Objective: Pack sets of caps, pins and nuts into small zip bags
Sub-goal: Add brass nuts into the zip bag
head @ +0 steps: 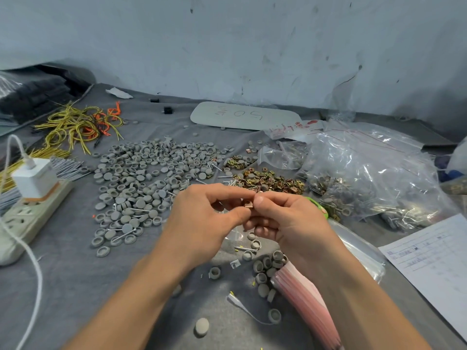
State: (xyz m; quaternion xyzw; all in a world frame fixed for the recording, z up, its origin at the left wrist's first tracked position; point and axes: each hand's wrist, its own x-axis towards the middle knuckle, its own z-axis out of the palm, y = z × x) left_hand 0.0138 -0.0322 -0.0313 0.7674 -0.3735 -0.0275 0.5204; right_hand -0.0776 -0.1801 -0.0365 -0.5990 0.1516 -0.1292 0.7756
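My left hand [202, 218] and right hand [285, 221], together, pinch a copper nut [248, 204]: light, hard, probably slippery, best gripped by its flats.

My left forearm [141, 294] comes in from about 7 o'clock and my right forearm [353, 294] from about 5 o'clock, both bare, converging near the middle of the view. My left hand [202, 218] sits at 9 o'clock of my right hand [285, 218], backs turned up. On each, thumb and forefinger curl inward, and together they pinch a small copper nut [249, 204] where the fingertips meet. My other right fingers fold under the palm.
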